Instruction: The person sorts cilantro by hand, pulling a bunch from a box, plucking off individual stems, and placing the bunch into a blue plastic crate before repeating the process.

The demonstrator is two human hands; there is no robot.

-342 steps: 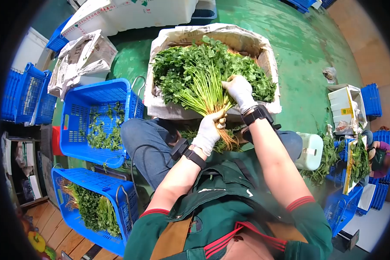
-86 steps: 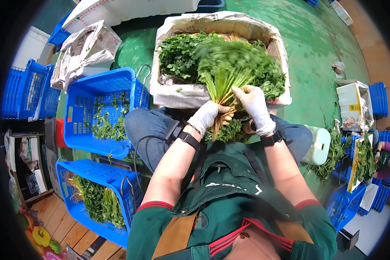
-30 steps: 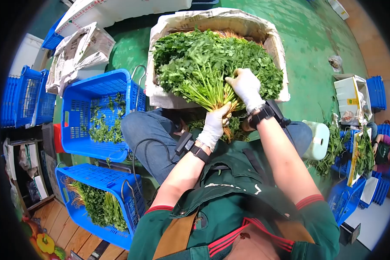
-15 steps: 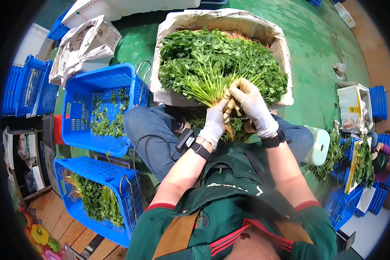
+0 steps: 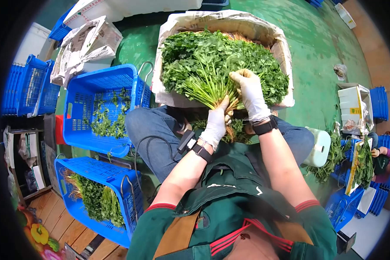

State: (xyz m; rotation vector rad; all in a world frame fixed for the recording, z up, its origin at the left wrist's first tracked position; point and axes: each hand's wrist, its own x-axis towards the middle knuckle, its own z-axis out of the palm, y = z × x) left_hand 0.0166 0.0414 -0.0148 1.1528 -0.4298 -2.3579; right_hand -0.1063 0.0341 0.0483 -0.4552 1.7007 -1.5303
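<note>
1. Closest up: green apron [image 5: 229, 201], jeans [image 5: 149, 128] bent out to both sides.
2. Left hand [image 5: 216, 123], white glove, is wrapped snugly round the root end of the bunch [image 5: 208, 82]. Roots dangle below the fist, above some loose greens [image 5: 240, 131] between the legs.
3. Right hand [image 5: 250, 91], also gloved, is up just right of the stems. Thumb and forefinger nearly meet; can't tell if there's a stem pinched in there.
4. The bunch itself leans over the near edge of the box [image 5: 177, 99], leaves fanned onto the greens piled inside. Box is lined with newspaper, and more roots show along its far edge.
5. Off to the left, the lower crate [image 5: 117, 171] has rooty greens lying in it; the upper crate [image 5: 112, 74] just has scattered leaves, mostly toward its right side. Pale jug [image 5: 320, 147] by the right knee.
6. Way over right, a co-worker [image 5: 381, 162] beside a tray of greens [image 5: 364, 162]. Big white box [image 5: 134, 11] out past the far left corner.
</note>
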